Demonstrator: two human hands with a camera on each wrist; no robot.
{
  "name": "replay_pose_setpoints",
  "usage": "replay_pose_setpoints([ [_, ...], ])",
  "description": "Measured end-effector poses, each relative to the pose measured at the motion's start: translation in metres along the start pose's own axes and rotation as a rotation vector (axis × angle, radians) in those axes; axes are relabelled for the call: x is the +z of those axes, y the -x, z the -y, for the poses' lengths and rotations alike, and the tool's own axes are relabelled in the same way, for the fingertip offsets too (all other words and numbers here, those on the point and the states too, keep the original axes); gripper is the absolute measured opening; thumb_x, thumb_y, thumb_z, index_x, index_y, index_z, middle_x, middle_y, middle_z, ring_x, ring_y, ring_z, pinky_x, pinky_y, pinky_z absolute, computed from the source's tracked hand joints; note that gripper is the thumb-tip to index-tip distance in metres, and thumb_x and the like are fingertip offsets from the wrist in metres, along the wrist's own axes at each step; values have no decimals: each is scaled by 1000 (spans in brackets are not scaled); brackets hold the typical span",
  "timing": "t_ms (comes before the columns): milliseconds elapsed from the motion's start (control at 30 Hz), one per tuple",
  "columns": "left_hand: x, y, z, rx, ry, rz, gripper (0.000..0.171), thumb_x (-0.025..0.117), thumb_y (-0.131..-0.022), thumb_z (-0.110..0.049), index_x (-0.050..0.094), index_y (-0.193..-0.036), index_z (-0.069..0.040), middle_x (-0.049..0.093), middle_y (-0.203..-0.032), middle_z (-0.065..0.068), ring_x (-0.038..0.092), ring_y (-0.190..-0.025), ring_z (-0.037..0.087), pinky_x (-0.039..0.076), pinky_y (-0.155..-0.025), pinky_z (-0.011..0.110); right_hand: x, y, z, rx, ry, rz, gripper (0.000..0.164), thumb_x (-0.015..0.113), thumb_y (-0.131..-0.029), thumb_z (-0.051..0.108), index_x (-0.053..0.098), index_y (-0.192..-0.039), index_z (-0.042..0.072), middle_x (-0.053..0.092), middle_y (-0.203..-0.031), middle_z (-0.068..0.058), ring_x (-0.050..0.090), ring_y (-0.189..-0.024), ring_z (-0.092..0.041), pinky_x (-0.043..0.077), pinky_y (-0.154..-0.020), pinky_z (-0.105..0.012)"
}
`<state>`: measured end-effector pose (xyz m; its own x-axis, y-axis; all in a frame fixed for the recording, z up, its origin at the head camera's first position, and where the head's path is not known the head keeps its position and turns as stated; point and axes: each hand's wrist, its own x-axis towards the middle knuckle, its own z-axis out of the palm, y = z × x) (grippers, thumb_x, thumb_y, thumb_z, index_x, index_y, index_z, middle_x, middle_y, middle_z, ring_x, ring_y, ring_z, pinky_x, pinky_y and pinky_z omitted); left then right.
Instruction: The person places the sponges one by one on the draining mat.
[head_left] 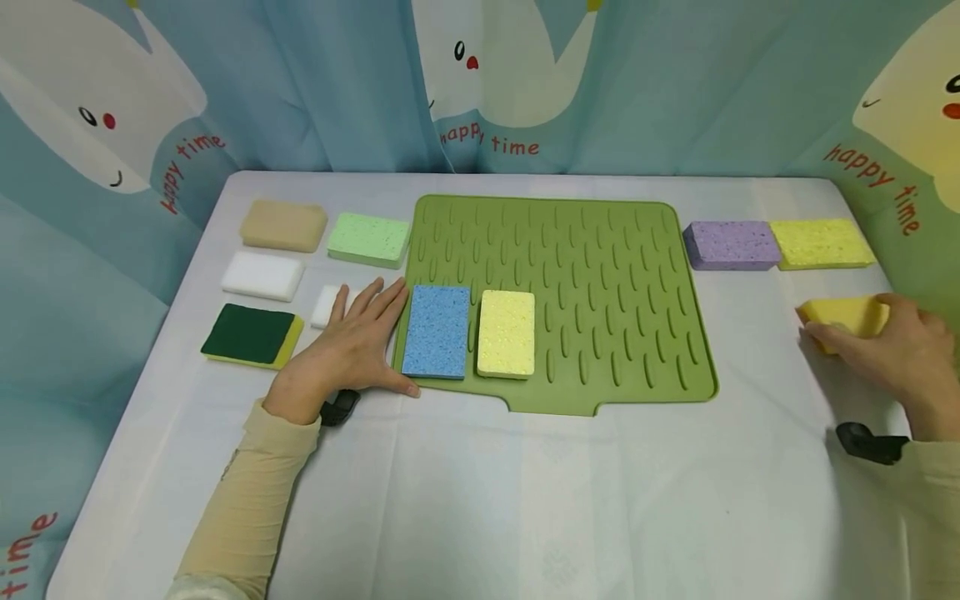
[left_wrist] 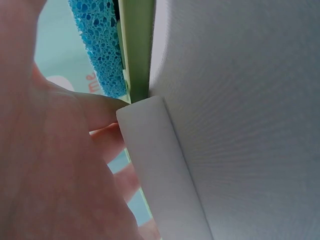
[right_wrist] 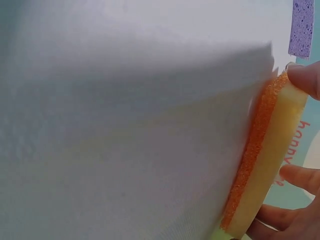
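Observation:
My left hand (head_left: 347, 354) lies with fingers spread at the left edge of a green ridged mat (head_left: 600, 250), fingertips at its rim. A small white sponge block (head_left: 322, 306) is partly hidden under it; in the left wrist view that white block (left_wrist: 157, 165) stands beside the fingers. On the mat's left part lie a blue sponge (head_left: 437, 332) and a pale yellow sponge (head_left: 506, 333), side by side. At the far right my right hand (head_left: 911, 346) grips a yellow sponge (head_left: 847, 312), whose orange underside (right_wrist: 252, 150) shows in the right wrist view.
Left of the mat lie a beige sponge (head_left: 283, 226), a light green sponge (head_left: 369, 239), a white sponge (head_left: 262, 276) and a green-and-yellow scouring sponge (head_left: 251, 335). Right of it, a purple sponge (head_left: 732, 246) touches a bright yellow one (head_left: 823, 243). A printed curtain (head_left: 337, 83) surrounds the table.

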<state>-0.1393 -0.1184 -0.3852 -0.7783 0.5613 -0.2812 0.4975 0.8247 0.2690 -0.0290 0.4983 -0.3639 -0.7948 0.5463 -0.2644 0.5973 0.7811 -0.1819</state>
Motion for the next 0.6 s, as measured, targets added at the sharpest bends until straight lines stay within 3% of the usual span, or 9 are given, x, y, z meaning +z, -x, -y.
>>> replay_pose_setpoints([
  [333,1,1,1,9,13,-4,139,80,-61,-73,5,-161,-10,0,-169,5,-2,-155,33,-8,-118,65,1,5,6,-78,-42,-48,99,54,-92,55,11,-151,-12,17,-143,-48,16,-125,-61,25,-91,-70],
  [600,0,0,0,4,8,10,139,79,-62,-73,4,-161,-11,-1,-169,4,-3,-155,32,-9,-118,65,0,10,17,-114,-70,-63,97,55,-92,53,12,-153,-10,16,-144,-46,16,-125,-58,24,-92,-69],
])
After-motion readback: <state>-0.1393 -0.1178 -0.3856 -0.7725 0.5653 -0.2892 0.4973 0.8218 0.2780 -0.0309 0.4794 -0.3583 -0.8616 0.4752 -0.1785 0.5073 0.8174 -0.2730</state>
